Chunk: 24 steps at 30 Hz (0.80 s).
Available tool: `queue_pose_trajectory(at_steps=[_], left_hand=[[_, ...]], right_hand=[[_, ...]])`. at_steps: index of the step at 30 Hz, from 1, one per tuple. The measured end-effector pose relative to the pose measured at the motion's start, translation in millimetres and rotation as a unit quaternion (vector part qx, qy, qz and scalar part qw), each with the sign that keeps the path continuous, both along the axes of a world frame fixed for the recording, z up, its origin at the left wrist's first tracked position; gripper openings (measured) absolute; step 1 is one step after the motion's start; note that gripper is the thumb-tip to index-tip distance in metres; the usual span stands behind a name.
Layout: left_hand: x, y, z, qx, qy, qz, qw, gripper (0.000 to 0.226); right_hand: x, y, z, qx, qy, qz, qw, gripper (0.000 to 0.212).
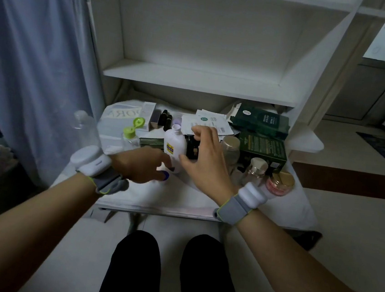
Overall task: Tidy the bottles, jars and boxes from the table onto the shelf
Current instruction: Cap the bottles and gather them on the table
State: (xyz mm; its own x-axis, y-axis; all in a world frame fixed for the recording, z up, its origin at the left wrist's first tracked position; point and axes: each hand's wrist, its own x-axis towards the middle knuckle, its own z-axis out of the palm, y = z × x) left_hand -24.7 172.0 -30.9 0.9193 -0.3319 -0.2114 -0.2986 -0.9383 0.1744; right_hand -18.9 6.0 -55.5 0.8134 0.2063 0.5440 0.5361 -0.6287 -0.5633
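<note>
A white bottle (175, 145) with a yellow and purple label and no cap stands mid-table. My left hand (142, 164) reaches in from the left, and its fingertips close on the bottle's base. A small blue patch shows at the thumb tip; I cannot tell what it is. My right hand (203, 157) curls over a small black box (192, 147) right of the bottle, fingers on its top, thumb low and touching the bottle's side. The white shelf (193, 83) stands bare above the table (181, 198).
A clear bottle with a green flip cap (131, 134) and a tall clear bottle (84, 127) stand at the left. Two dark green boxes (261, 148), clear jars (255, 169) and a pink jar (280, 182) sit at the right. Lipsticks (164, 118) and papers (205, 123) lie behind.
</note>
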Motion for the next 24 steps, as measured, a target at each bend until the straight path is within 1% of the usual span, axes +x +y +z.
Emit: queue_pose_trajectory(at_steps=[4, 8, 14, 20, 24], left_hand=[[4.6, 0.8, -17.0, -0.009, 0.011, 0.002, 1.0, 0.048], [10.4, -1.5, -28.9, 0.005, 0.009, -0.013, 1.0, 0.046], [14.8, -4.7, -33.5, 0.014, -0.018, -0.027, 0.999, 0.042], [16.7, -2.7, -33.8, 0.005, -0.019, -0.018, 1.0, 0.027], [13.4, 2.9, -15.7, -0.002, 0.017, -0.014, 1.0, 0.034]], right_hand=[[6.0, 7.7, -12.9, -0.004, 0.052, -0.014, 0.999, 0.056], [12.3, 11.0, -23.4, 0.009, 0.08, -0.021, 0.997, 0.048], [20.6, 15.6, -29.7, 0.025, 0.123, -0.018, 0.992, 0.046], [24.7, 19.6, -32.8, 0.034, 0.139, -0.021, 0.99, 0.042], [27.5, 21.4, -31.5, 0.043, 0.154, -0.02, 0.987, 0.041]])
